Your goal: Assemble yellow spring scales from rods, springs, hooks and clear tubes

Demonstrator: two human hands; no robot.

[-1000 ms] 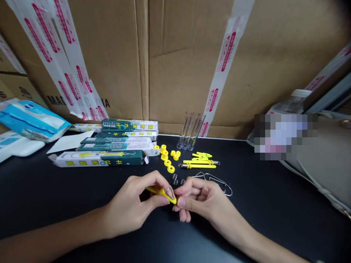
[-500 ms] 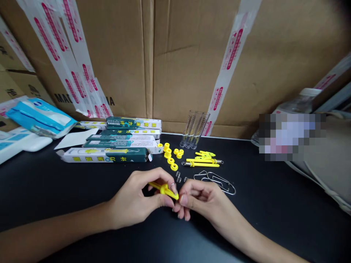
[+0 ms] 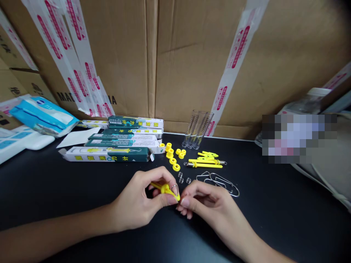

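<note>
If twelve o'clock points straight ahead from the yellow piece (image 3: 165,189) between the hands, one white power strip (image 3: 19,142) lies far out at ten, with one blue packet (image 3: 45,116) against it and one white slip of paper (image 3: 79,138) beside that. Toward eleven, at least four printed boxes (image 3: 109,155) lie side by side, overlapping so that an exact count is unsure. The left hand (image 3: 142,199) pinches the yellow piece between thumb and fingers, its fingers covering part of it. Near twelve are about five larger yellow caps (image 3: 170,151), one by a box end, and three small yellow caps (image 3: 181,156). Three clear rings (image 3: 181,180) sit close by at one, and three clear tubes (image 3: 197,129) stand upright beyond. The right hand (image 3: 211,202), toward four, has thumb and forefinger close together at the piece's tip; whether they grip anything cannot be told. Toward two lie two yellow rods with springs (image 3: 205,165), several overlapping flat yellow pieces (image 3: 208,154) and at least two tangled wire hooks (image 3: 223,182). One bottle (image 3: 307,104), partly blurred, and one beige bag (image 3: 326,171) are farther out, while a large carton (image 3: 128,58) walls off the far side.
</note>
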